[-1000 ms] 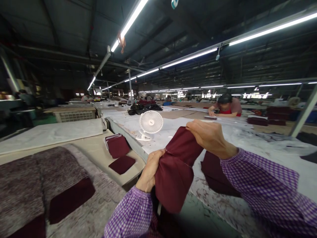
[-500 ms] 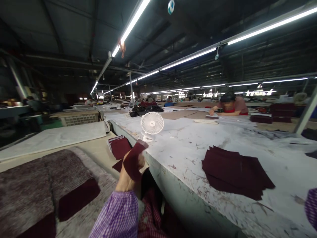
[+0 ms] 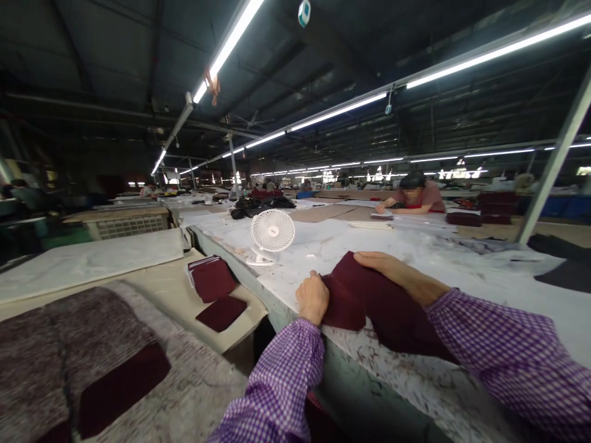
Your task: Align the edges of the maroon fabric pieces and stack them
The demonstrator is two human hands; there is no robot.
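Observation:
My left hand (image 3: 314,298) is closed on the edge of a maroon fabric piece (image 3: 344,304) at the near side of the white-covered table. My right hand (image 3: 388,267) grips the upper edge of maroon fabric with its fingers together; its thumb is hidden. More maroon fabric pieces (image 3: 401,326) lie under and beside my right hand and forearm, and I cannot tell where the held piece ends and these begin. On the table to the left sit a small stack of maroon pieces (image 3: 212,278) and a single maroon piece (image 3: 221,312).
A white clip fan (image 3: 272,231) stands on the white-covered table (image 3: 318,240). Mottled fabric (image 3: 37,344) with a maroon piece (image 3: 124,391) on it spreads at lower left. A gap separates the tables. Across the table a person (image 3: 420,194) leans over; dark cloth (image 3: 261,205) lies farther back.
My left hand has moved right, from above the left table to the white-covered table's edge. My right hand has come into view from the right onto the maroon fabric. The view has shifted right.

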